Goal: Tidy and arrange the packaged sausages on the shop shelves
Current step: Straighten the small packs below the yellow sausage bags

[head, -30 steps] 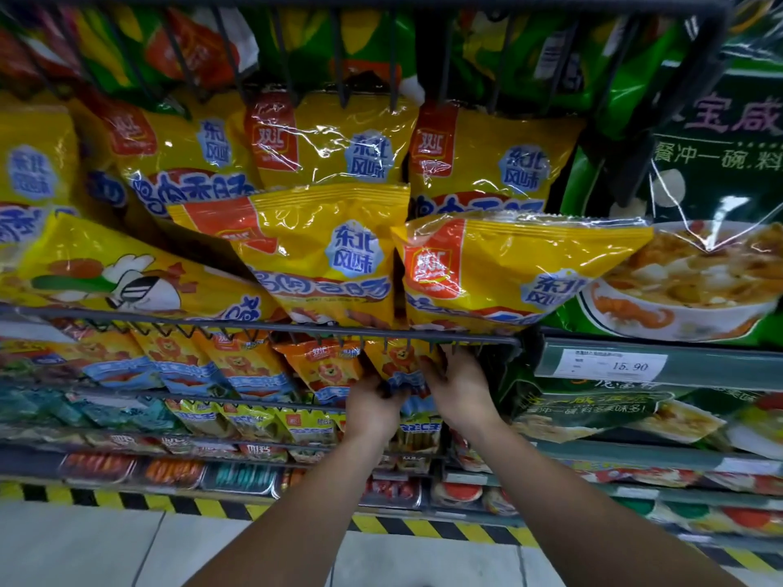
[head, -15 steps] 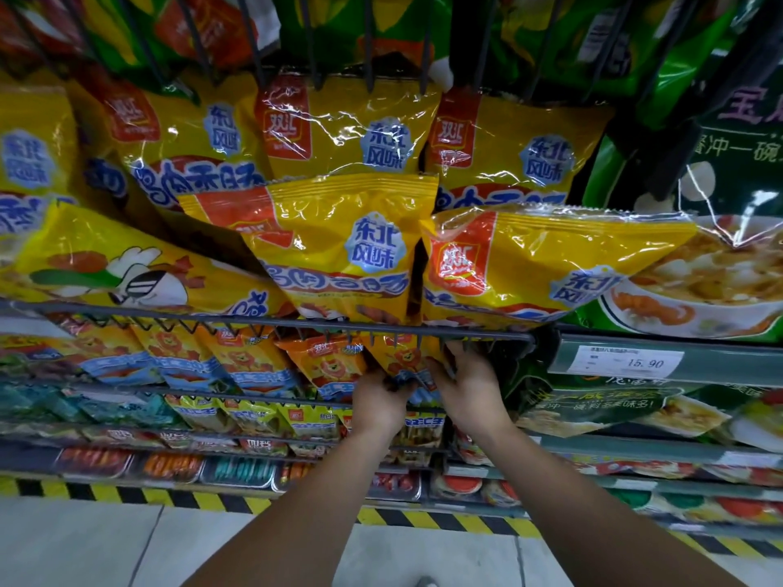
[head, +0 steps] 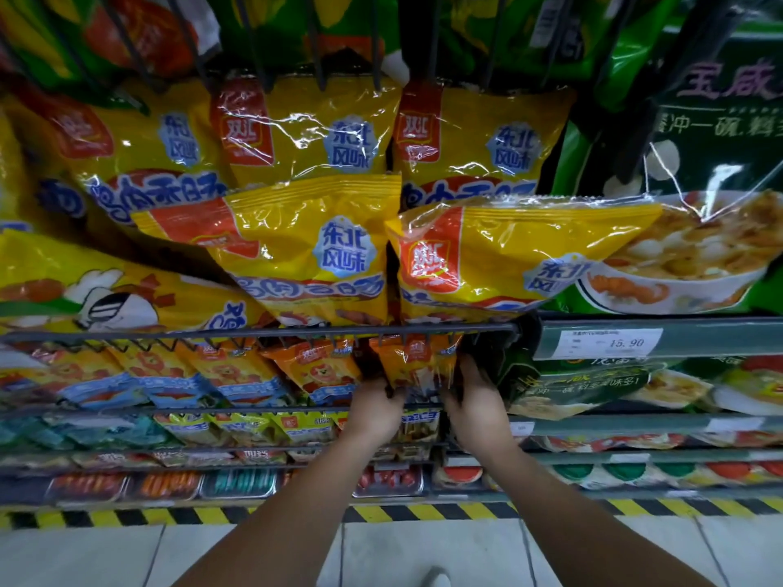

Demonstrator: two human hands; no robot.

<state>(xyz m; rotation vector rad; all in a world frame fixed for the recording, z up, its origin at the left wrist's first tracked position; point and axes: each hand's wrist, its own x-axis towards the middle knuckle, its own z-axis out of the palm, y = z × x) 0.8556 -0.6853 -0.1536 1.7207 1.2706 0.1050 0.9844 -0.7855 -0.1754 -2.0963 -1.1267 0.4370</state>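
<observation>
Centre frame: left hand [head: 375,410] and right hand [head: 476,402] clamp the glossy orange-yellow hanging sausage packet [head: 417,366] from either side. Its long axis hangs vertical under the dark wire shelf rail [head: 254,334]; both hands equally near

head cam | faces fwd-down | close to shelves [head: 254,334]

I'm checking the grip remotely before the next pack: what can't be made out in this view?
Head view:
- Fingertips of left hand and right hand: hidden behind the small orange-yellow sausage pack.
- That pack's top: hidden behind the grey wire shelf rail.
- White price label: the small print above 15.90 is too small and blurred.
- Bottom-shelf trays: blurred.
</observation>
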